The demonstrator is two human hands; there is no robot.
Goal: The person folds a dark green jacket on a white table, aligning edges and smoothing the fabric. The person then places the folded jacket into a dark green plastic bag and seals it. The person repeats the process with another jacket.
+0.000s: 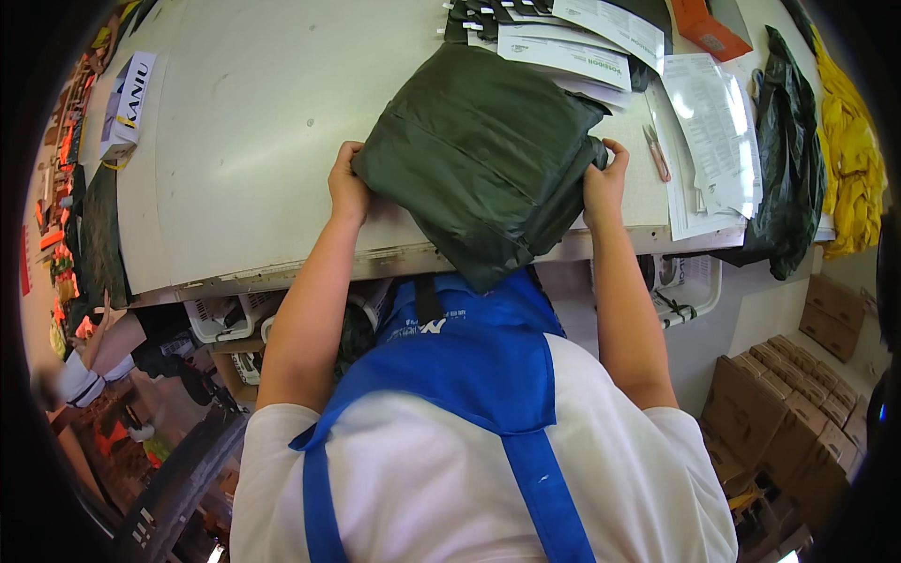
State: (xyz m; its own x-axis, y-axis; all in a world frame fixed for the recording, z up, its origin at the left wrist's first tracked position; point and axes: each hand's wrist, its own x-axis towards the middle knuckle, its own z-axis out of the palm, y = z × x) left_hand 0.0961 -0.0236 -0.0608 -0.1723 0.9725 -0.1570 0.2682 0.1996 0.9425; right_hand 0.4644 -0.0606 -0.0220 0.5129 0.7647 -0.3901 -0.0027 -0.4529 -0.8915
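A folded piece of dark green, slightly shiny fabric (479, 141) lies across the front edge of the pale table, its lower corner hanging over toward my blue apron. My left hand (348, 185) grips its left corner, the fingers tucked out of sight behind the cloth. At the right side, my right hand (606, 183) holds the fabric's edge between bent fingers and thumb. Seams and fold lines run across the cloth. A pair of small snips (656, 153) lies on the table just right of my right hand.
White printed cards (572, 66) with black pieces lie behind the fabric. Paper sheets (709, 131), dark green cloth (786, 155), yellow cloth (849, 150) and an orange box (711, 30) are right. A white box (129, 105) stands left. White baskets (694, 293) sit below; another person (103, 352) works left.
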